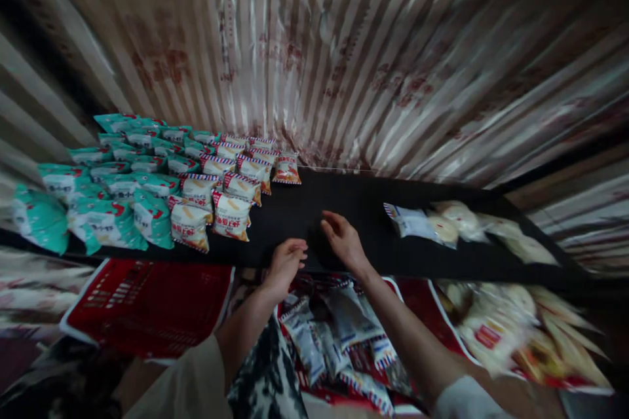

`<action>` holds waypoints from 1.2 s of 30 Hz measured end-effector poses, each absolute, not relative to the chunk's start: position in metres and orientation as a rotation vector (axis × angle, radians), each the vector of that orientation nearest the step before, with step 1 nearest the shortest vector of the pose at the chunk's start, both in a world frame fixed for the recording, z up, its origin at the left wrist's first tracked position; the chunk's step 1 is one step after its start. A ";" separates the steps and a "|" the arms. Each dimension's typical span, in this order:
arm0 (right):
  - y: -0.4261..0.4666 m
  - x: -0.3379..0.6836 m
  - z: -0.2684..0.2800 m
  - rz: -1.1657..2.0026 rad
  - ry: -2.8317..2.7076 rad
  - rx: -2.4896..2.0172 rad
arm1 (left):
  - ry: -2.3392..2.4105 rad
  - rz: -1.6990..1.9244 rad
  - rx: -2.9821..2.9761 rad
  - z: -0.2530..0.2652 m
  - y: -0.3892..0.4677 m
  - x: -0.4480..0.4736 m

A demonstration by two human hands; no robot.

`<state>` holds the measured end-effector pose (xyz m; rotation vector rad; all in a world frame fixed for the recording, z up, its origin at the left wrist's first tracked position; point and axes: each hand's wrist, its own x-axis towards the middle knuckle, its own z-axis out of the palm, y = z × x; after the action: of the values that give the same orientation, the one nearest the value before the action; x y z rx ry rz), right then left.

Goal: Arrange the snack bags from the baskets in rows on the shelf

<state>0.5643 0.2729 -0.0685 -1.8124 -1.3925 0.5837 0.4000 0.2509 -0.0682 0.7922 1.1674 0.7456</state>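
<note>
My left hand (288, 265) hovers at the front edge of the black shelf (314, 209), its fingers extended and holding nothing. A little to the right and farther in, my right hand (345, 240) is over the shelf with thumb and fingers apart, also holding nothing. Left of my hands stand rows of small white-and-orange snack bags (230, 215), upright and close together. One similar bag (286, 168) stands at the back end of these rows. Beneath my hands, a red basket (397, 288) holds several silvery snack packets (346, 314) with striped edges.
Teal snack bags (111, 219) fill the shelf's left end. A pale packet (411, 221) and clear-wrapped round items (457, 219) lie on its right. Another red basket (162, 301) is at lower left. Wrapped goods (498, 321) fill one at lower right. Plastic-covered corrugated sheeting (304, 46) rises behind.
</note>
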 end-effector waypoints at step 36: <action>0.089 0.595 -0.050 1.095 -0.958 -1.680 | 1.214 0.634 0.904 -0.064 0.163 0.396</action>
<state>0.5949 0.0887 -0.0505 -1.6798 -0.9581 1.0953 0.3961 0.1629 -0.0641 0.9039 1.2141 0.6338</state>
